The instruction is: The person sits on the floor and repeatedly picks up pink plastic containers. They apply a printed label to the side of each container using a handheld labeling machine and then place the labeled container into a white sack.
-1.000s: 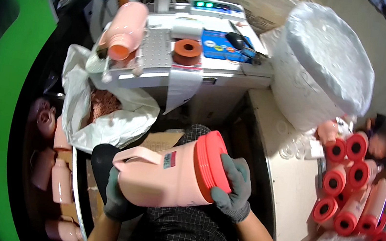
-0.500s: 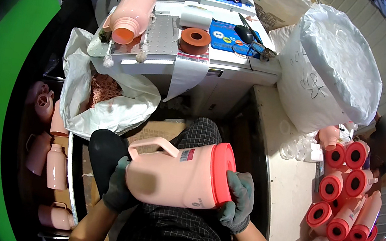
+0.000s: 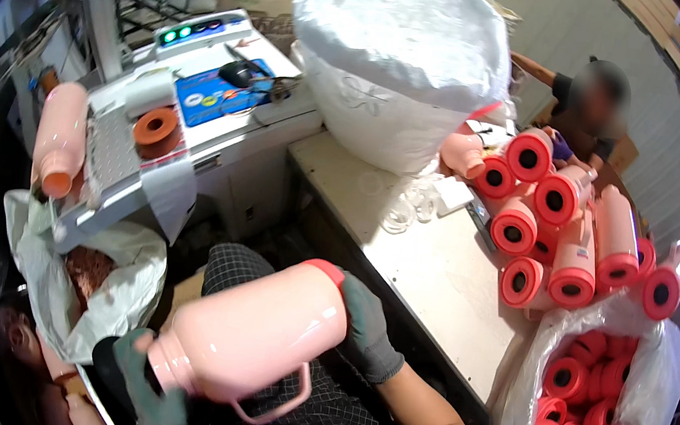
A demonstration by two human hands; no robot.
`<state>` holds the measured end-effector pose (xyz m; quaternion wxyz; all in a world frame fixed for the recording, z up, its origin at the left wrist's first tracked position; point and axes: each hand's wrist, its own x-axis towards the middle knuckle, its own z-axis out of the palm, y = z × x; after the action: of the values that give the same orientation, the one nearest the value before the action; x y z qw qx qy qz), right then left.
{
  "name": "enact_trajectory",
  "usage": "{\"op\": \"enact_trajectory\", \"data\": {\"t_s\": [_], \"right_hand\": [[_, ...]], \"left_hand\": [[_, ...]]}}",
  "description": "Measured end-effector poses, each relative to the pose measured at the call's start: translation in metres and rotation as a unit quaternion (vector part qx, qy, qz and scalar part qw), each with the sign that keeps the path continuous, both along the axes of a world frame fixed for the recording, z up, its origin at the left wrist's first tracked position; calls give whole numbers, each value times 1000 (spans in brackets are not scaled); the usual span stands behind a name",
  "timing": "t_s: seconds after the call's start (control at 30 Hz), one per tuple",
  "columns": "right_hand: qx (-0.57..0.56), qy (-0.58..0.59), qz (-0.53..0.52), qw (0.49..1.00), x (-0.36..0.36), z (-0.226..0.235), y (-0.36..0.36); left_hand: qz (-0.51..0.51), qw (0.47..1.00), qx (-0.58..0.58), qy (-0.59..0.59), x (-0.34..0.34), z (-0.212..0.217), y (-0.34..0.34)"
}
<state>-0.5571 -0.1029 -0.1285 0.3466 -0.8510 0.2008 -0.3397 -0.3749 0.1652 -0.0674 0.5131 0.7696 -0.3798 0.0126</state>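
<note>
A glossy pink jug [image 3: 258,331] lies slantwise across my lap, its threaded neck at the lower left and its red ring-shaped base at the upper right. My left hand [image 3: 150,390], in a grey-green glove, is closed about the neck end, slightly blurred. The gloved right hand [image 3: 368,325] grips the red base end, its fingers partly hidden behind the jug. The jug's looped handle [image 3: 278,404] points down toward my legs. Another pink jug [image 3: 61,134] lies on the perforated plate of a white machine at the left, mouth toward me.
On the right bench [image 3: 425,285] several pink jugs with red bases [image 3: 570,275] are piled. Beside them a clear bag [image 3: 652,404] holds red rings. A big white sack [image 3: 372,104] stands behind. Orange tape [image 3: 156,133] rests on the machine. Another person [image 3: 593,109] is at the far right.
My view has swung to the right. The jug has turned so its handle points down rather than up, and my left hand has moved to the neck. My right hand stays at the red base.
</note>
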Motion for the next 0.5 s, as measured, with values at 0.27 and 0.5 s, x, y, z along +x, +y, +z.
{"op": "enact_trajectory", "data": {"t_s": [0.27,0.5], "right_hand": [[373,-192,5,908,-77,-43,1],[-98,-106,-294,945,-112,76,-197]], "left_hand": [[-315,837,-168,-414,4,-16,-64],[-234,943,-20,-234,-14,-8,-96]]}}
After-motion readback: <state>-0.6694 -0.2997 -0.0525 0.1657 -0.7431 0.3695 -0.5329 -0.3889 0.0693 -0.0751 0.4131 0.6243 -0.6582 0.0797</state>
